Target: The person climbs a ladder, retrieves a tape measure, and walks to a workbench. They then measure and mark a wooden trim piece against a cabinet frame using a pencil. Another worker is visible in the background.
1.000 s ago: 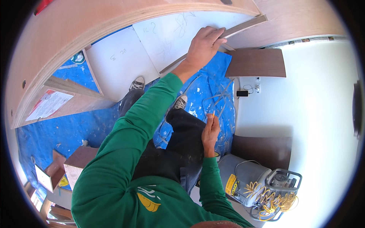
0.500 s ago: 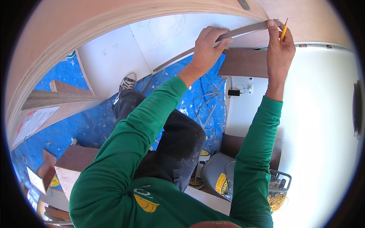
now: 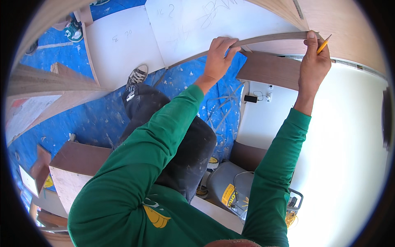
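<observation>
A long, thin brown strip (image 3: 271,38), wood-like, curves across the upper middle, beside white panels. My left hand (image 3: 218,59) is closed on it partway along, thumb on the near side and fingers over the top. At the strip's right end, my right hand (image 3: 315,61) pinches it under the thumb. That same hand also keeps a yellow pencil (image 3: 324,44) between its fingers, sharpened tip pointing up and right. Pale wood panelling (image 3: 349,31) lies just beyond the strip's right end.
A large white board (image 3: 119,45) with pencil marks stretches at upper left. Blue sheeting (image 3: 98,127) covers the floor. A grey tank-like machine (image 3: 220,181) stands by my right leg, a brown box (image 3: 80,158) at left. Another person's green shoe (image 3: 74,32) shows far left.
The view has shifted. My right hand has moved right and slightly nearer with the strip's end, and the hands are farther apart. The pencil now leans more to the right.
</observation>
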`<control>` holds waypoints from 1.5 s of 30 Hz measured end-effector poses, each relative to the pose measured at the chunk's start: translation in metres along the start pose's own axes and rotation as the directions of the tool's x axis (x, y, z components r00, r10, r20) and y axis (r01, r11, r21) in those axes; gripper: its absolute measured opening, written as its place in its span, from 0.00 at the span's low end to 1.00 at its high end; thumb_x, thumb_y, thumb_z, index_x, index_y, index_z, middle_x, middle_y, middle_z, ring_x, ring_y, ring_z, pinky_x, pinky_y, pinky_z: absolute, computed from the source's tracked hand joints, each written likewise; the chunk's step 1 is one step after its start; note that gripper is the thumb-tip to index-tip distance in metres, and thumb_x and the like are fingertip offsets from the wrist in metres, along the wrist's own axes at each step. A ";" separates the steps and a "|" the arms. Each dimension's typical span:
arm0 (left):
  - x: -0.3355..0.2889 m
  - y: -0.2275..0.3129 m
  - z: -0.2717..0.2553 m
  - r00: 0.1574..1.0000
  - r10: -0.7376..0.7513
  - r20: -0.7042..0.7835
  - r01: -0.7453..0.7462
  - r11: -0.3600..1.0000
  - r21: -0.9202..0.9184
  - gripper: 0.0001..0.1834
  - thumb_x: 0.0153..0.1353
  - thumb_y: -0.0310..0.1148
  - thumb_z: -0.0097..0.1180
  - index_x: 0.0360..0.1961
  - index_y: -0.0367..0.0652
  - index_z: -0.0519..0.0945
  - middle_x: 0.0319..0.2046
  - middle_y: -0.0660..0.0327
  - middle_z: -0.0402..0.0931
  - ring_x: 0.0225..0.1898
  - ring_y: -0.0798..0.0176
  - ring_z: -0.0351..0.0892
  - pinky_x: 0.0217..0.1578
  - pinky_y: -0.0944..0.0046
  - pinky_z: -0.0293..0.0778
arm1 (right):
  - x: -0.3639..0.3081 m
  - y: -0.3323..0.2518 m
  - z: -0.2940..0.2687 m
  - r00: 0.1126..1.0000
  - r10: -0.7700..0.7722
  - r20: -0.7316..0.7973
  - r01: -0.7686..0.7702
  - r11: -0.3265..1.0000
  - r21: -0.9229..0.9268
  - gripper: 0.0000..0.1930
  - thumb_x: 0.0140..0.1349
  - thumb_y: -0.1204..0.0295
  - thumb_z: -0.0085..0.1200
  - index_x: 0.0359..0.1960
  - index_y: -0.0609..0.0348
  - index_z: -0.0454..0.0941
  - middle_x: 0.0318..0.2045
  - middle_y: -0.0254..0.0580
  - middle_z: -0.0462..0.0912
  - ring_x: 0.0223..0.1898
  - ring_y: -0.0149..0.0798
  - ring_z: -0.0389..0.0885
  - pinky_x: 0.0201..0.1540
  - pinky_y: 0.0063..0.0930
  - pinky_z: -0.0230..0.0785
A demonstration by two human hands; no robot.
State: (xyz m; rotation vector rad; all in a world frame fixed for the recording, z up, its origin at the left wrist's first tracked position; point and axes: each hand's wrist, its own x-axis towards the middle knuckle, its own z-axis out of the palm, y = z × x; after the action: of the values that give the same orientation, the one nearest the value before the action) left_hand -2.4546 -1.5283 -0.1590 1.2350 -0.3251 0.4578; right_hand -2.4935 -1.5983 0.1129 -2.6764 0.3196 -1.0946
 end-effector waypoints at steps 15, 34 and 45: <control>0.004 0.001 -0.001 0.998 0.054 0.039 -0.057 0.994 0.089 0.15 0.66 0.32 0.70 0.51 0.39 0.86 0.45 0.53 0.84 0.49 0.44 0.80 0.51 0.49 0.79 | 0.000 -0.001 -0.001 0.998 0.057 0.019 -0.058 0.998 0.040 0.26 0.75 0.45 0.64 0.47 0.60 0.90 0.36 0.38 0.88 0.43 0.32 0.83 0.52 0.31 0.75; 0.010 0.002 -0.002 0.997 0.065 0.040 -0.069 0.991 0.111 0.14 0.64 0.33 0.72 0.49 0.40 0.88 0.41 0.55 0.85 0.44 0.47 0.83 0.46 0.50 0.82 | 0.005 -0.006 -0.005 0.994 0.098 0.041 -0.098 0.995 -0.004 0.25 0.76 0.47 0.63 0.43 0.62 0.88 0.35 0.38 0.87 0.41 0.32 0.82 0.51 0.30 0.75; 0.011 0.002 -0.003 0.993 0.107 0.044 -0.113 0.979 0.169 0.14 0.64 0.33 0.74 0.49 0.40 0.90 0.39 0.55 0.86 0.40 0.49 0.84 0.42 0.52 0.82 | 0.004 -0.011 -0.007 0.995 0.077 0.056 -0.078 0.997 0.020 0.24 0.77 0.50 0.63 0.48 0.64 0.89 0.35 0.38 0.86 0.41 0.31 0.81 0.50 0.29 0.75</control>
State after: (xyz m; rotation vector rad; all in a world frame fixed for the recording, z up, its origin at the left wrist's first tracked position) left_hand -2.4457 -1.5232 -0.1530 1.3981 -0.3913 0.5696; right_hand -2.4938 -1.5896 0.1236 -2.6452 0.3950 -0.9946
